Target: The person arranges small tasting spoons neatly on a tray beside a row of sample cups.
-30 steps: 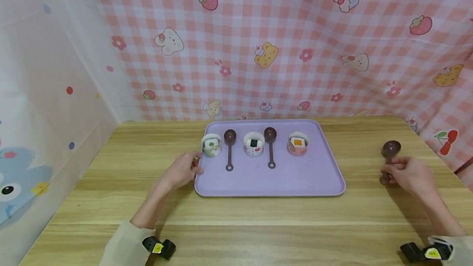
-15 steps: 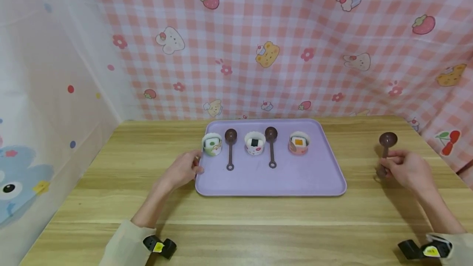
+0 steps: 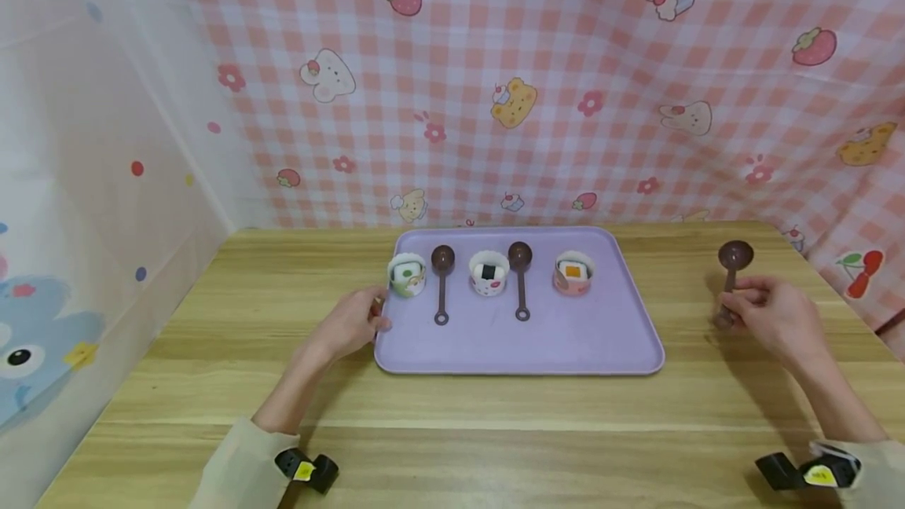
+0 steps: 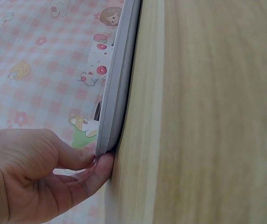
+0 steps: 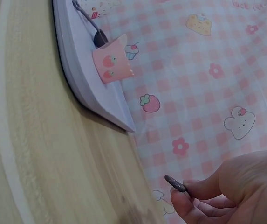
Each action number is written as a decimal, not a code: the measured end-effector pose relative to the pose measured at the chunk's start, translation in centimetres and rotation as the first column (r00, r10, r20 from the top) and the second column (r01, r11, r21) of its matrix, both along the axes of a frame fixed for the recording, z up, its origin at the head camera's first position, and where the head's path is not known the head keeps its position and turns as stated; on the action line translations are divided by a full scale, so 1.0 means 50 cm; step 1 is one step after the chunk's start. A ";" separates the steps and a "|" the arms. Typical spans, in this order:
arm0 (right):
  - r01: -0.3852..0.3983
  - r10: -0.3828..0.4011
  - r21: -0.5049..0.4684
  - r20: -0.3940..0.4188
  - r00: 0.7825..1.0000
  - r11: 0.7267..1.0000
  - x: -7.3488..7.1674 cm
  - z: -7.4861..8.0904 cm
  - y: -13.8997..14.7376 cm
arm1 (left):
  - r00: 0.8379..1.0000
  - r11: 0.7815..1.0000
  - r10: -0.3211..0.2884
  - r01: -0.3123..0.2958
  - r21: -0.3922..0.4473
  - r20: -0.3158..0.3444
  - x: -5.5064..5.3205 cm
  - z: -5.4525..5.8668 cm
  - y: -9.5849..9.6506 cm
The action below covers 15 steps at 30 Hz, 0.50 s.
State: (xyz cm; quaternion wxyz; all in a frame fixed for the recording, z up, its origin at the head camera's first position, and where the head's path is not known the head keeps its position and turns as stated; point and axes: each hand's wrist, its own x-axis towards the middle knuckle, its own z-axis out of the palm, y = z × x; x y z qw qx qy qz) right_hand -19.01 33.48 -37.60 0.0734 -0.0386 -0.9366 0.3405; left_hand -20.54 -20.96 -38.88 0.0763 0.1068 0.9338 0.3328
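Observation:
My left hand (image 3: pixel 348 324) pinches the left rim of a lilac tray (image 3: pixel 523 352) between thumb and fingers; the left wrist view shows the tray's edge (image 4: pixel 117 88) caught there. Well right of the tray, my right hand (image 3: pixel 778 320) pinches the handle of a brown round-bowled spoon (image 3: pixel 735 255), bowl pointing away and raised over its shadow. In the right wrist view only the handle's end (image 5: pixel 175 183) pokes out from the fingers. On the tray lie two more brown spoons, a left spoon (image 3: pixel 442 289) and a right spoon (image 3: pixel 522 285).
Three paper cups alternate with the tray's spoons: a green cup (image 3: pixel 407 277), a white cup (image 3: pixel 489 273) and a pink cup (image 3: pixel 573 273), each holding a small white block-shaped piece. The wooden table (image 3: pixel 495 415) ends at a pink checked curtain (image 3: pixel 452 100).
My right hand has lifted the spoon and carried it slightly away and to the left, its bowl rising. The left hand and the tray stay in place.

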 end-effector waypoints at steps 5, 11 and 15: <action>-0.007 0.007 0.000 -0.026 1.000 1.000 -0.007 0.004 -0.010 | 1.000 1.000 -0.004 0.004 -0.005 -0.008 -0.002 0.000 -0.002; -0.028 0.027 -0.029 -0.044 0.999 0.999 -0.015 0.008 -0.024 | 1.000 1.000 -0.005 0.005 -0.006 -0.009 -0.002 0.001 0.000; -0.044 0.041 -0.053 -0.060 0.997 0.998 -0.022 0.009 -0.034 | 1.000 1.000 -0.005 0.005 0.003 -0.001 -0.001 0.001 -0.001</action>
